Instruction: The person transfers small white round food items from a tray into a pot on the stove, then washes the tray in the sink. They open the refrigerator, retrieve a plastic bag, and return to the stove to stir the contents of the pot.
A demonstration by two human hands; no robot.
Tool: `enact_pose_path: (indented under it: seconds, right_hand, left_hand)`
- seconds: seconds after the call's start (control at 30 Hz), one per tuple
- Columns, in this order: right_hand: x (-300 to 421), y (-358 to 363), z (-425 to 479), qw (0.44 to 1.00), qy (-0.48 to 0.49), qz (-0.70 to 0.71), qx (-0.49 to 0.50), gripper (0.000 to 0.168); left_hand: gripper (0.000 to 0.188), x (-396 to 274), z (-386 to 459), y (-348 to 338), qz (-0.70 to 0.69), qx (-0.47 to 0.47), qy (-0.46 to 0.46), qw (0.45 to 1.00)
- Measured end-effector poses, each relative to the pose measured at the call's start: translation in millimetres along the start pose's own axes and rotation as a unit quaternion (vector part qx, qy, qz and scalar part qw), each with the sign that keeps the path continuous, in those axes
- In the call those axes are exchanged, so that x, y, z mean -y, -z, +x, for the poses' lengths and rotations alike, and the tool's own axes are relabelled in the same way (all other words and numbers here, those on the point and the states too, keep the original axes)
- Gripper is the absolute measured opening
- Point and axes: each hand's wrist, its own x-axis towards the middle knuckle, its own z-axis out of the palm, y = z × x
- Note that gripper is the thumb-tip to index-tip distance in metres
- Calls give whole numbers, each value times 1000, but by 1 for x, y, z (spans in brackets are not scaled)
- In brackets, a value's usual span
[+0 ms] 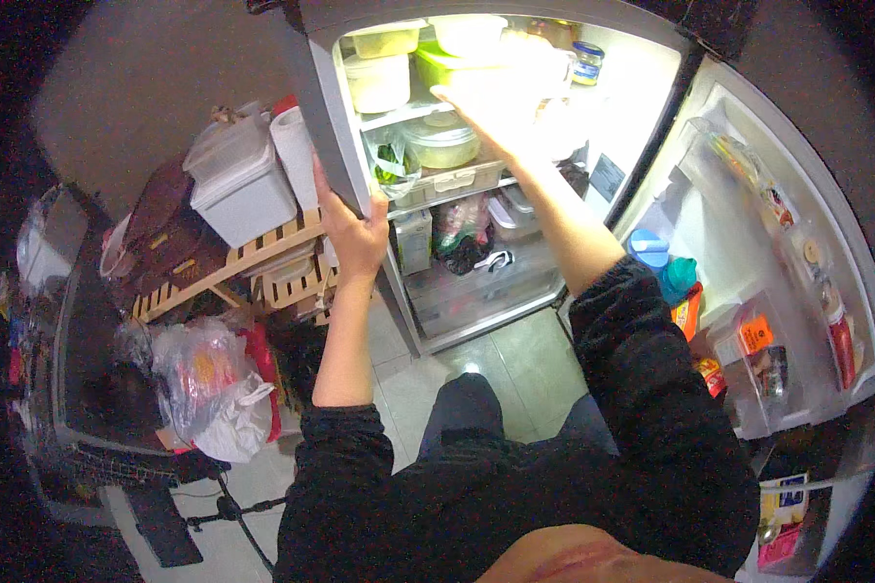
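Note:
My left hand (354,226) rests against the left edge of an open refrigerator (343,164), its thumb and fingers on either side of the edge. My right hand (474,116) reaches inside at the upper shelf, in front of a green container (434,65); glare washes out most of it, so any hold is unclear. Near it stand a pale lidded tub (379,84) and a white bowl (468,35). A jar with a blue lid (588,64) is at the right. Below sit a round glass container (443,146) and a plastic bag with green contents (390,164).
The refrigerator door (736,255) stands wide at the right, its shelves holding bottles and packets. At the left, a wooden rack (240,266) bears white plastic bins (244,200) beside a paper roll (295,157). Plastic bags (211,379) sit below. A lower drawer (488,291) lies inside the refrigerator.

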Motion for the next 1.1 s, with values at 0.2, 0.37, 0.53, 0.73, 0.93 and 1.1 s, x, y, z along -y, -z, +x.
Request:
enact_pose_path:
  seconds: [0.2,0.37,0.53,0.73,0.93,1.1]
  right_hand:
    - [-34,-41,12,988,1,-118,-102,40]
    - [-40,-23,14,984,3,-133,-117,39]
    - [-43,7,14,985,-8,-122,-123,40]
    - [-33,13,13,984,-28,-96,-149,42]
    - [22,-23,2,977,-61,12,-205,45]
    - [-44,-17,33,899,158,-165,-374,54]
  left_hand:
    - [80,1,4,2,10,4,-16,1000]
    - [82,10,3,4,-27,24,-16,999]
    - [83,14,-2,2,-34,20,-3,999]
    - [85,5,0,3,-6,33,7,999]
    - [83,17,-8,3,56,5,-30,998]
    - [83,12,-7,-4,49,2,-11,999]
